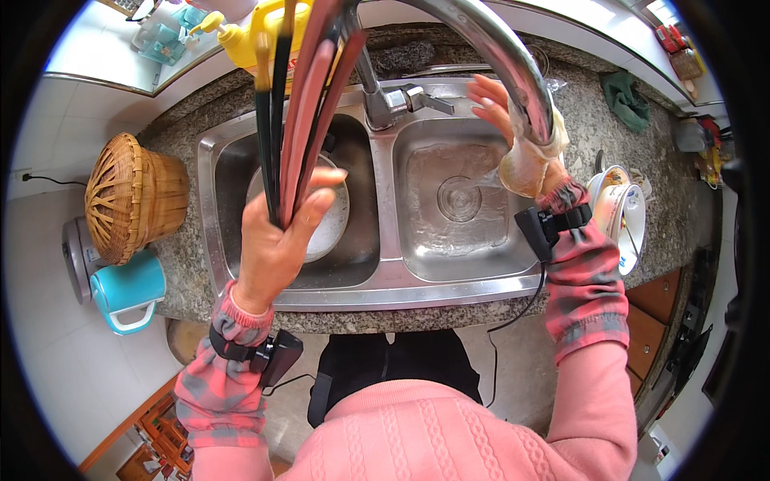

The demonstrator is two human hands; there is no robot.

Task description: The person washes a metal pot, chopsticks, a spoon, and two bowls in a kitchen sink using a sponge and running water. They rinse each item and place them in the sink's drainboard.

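Note:
My left hand (pixel 274 240) grips a bundle of chopsticks (pixel 304 114), some dark and some reddish, pointing up above the left basin. Below it, partly covered by the hand, a round pot or bowl (pixel 329 222) with whitish, foamy-looking water sits in that left basin (pixel 364 252). My right hand (pixel 496 111) is raised beside the curved metal faucet (pixel 490 42); its fingers are extended, and the spout hides much of the palm. A pale cloth or cover (pixel 529 171) is wrapped around the spout's end. Water runs from there into the right basin (pixel 415 138).
Stacked bowls (pixel 619 210) stand right of the sink on the granite counter (pixel 674 198), below a green cloth (pixel 625 102). A wicker-lidded wooden container (pixel 138 198) and a turquoise pitcher (pixel 129 291) are at left. A yellow pump bottle (pixel 240 45) stands behind; the faucet lever (pixel 436 105) juts between the basins.

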